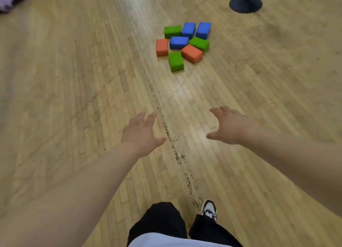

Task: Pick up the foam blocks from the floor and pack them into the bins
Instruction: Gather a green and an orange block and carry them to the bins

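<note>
Nearest green block (176,61): long axis seemingly points away.

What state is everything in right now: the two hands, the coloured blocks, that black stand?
left hand, open, empty, stretched forward
right hand, open, empty, stretched forward
blue blocks, three, lying on the floor in one cluster
green blocks, three, lying in the same cluster
orange blocks, two, lying in the same cluster
black stand base, flat on the floor, apart from the blocks
bins, none in view
</note>
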Available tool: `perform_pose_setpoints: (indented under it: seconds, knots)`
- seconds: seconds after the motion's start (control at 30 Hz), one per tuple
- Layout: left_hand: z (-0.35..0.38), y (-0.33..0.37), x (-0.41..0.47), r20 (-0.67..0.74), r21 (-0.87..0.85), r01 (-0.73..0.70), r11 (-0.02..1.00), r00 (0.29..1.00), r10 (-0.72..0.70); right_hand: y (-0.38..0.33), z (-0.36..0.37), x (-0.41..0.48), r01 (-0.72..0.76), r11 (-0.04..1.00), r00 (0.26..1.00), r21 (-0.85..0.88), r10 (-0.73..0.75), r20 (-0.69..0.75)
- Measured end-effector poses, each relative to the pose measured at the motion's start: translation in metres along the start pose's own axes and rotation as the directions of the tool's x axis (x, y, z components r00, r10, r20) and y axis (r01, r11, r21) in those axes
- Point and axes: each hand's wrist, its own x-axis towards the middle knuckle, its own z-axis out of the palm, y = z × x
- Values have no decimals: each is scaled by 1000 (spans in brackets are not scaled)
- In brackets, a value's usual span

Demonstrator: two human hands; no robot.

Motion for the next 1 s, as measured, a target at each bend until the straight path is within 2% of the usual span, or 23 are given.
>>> perform_pose_setpoints:
  seconds: [0.2, 0.67, 1.0]
  knots:
    - [-42, 5, 95, -13, 10, 53, 999, 999, -53, 11, -62, 103, 41, 999, 999, -8, -41, 4]
    - [-152, -34, 411, 43, 15, -2, 1000, 999, 1, -14, -197, 394, -55, 998, 998, 44, 54, 24]
    - [-222, -27, 596, 60, 7, 8, 1000, 998, -9, -2, -286, 576, -30, 999, 999, 25, 29, 40]
